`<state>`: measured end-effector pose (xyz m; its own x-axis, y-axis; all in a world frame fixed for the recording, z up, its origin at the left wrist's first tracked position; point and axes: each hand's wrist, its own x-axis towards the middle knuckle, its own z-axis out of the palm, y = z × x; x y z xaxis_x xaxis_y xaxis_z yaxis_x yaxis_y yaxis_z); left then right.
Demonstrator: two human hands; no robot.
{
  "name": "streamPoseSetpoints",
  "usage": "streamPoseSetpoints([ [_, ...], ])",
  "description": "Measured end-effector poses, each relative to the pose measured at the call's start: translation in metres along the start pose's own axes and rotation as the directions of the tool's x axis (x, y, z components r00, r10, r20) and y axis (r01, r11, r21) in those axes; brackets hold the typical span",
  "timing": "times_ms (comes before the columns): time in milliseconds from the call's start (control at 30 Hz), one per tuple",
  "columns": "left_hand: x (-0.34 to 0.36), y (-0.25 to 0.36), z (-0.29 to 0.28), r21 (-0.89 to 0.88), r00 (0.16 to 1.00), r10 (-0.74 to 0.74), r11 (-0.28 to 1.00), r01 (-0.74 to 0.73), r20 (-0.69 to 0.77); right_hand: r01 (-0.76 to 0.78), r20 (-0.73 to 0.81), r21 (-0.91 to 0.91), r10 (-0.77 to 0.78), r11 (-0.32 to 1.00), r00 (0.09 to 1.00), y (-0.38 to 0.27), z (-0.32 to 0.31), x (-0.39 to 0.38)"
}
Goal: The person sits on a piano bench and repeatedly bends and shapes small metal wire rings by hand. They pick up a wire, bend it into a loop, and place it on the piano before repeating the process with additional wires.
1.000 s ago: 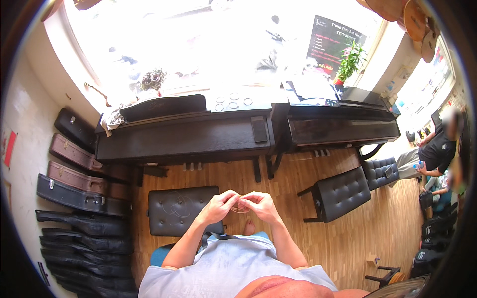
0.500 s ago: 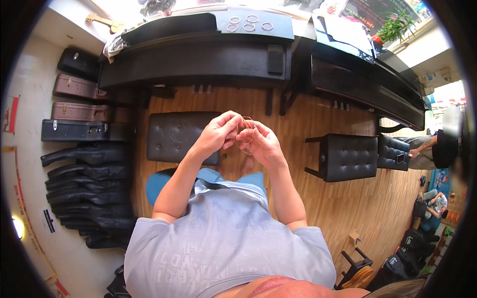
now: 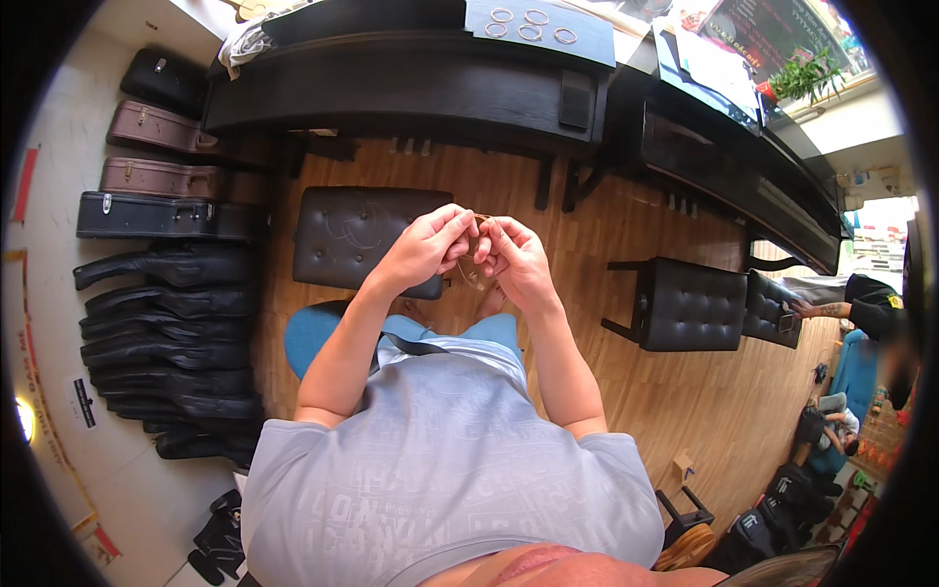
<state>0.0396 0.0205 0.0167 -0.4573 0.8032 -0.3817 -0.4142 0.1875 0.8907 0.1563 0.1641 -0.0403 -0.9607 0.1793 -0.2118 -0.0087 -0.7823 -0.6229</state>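
Between my hands is a thin bronze-coloured coiled string [image 3: 475,278], its loop hanging below my fingers. My left hand [image 3: 427,247] is closed, pinching the string with thumb and forefinger. Close beside it, my right hand [image 3: 516,256] also pinches the string, its fingers curled. The fingers hide part of the coil. Beyond my left hand, more thin string [image 3: 364,233] lies in loose loops on a black tufted bench [image 3: 318,264]. Several neat string coils [image 3: 530,32] rest on a blue-grey sheet on top of the black piano at the far side.
Black pianos [image 3: 411,93] line the far side. More padded benches [image 3: 696,305] stand to the right, where another person's arm [image 3: 822,309] reaches over one. Instrument cases [image 3: 147,217] and black soft bags [image 3: 171,323] line the left wall. A wooden floor [image 3: 577,391] lies between.
My fingertips have drawn closer together on the string, and the loop hangs lower beneath them. The view has shifted slightly. At the right, the other person's arm has moved.
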Motion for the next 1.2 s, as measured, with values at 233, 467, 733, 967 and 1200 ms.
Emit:
streamPoseSetpoints([
  [233, -0.060, -0.011, -0.074, -0.232, 0.998, -0.017, 0.972, 0.029, 0.055, -0.061, 0.086, 0.183, 0.046, 0.981, 0.995, 0.076, 0.063, 0.019],
  [467, -0.140, -0.036, -0.181, -0.104, 0.999, -0.023, 0.994, 0.026, 0.037, -0.213, 0.100, 0.071, 0.206, 0.974, 0.973, 0.163, 0.128, 0.035],
  [733, -0.190, -0.054, -0.255, -0.360, 0.998, -0.028, 0.932, 0.047, 0.058, -0.186, 0.107, 0.026, 0.182, 0.982, 0.977, 0.222, 0.195, 0.037],
  [967, -0.182, -0.085, -0.260, 0.022, 0.991, 0.083, 0.996, -0.081, -0.101, -0.110, -0.177, -0.454, 0.031, 0.884, 0.984, 0.237, 0.201, 0.043],
  [1200, -0.151, -0.084, -0.254, -0.328, 0.886, 0.219, 0.871, -0.366, -0.409, -0.204, -0.383, -0.666, -0.095, 0.718, 0.919, 0.221, 0.186, 0.017],
])
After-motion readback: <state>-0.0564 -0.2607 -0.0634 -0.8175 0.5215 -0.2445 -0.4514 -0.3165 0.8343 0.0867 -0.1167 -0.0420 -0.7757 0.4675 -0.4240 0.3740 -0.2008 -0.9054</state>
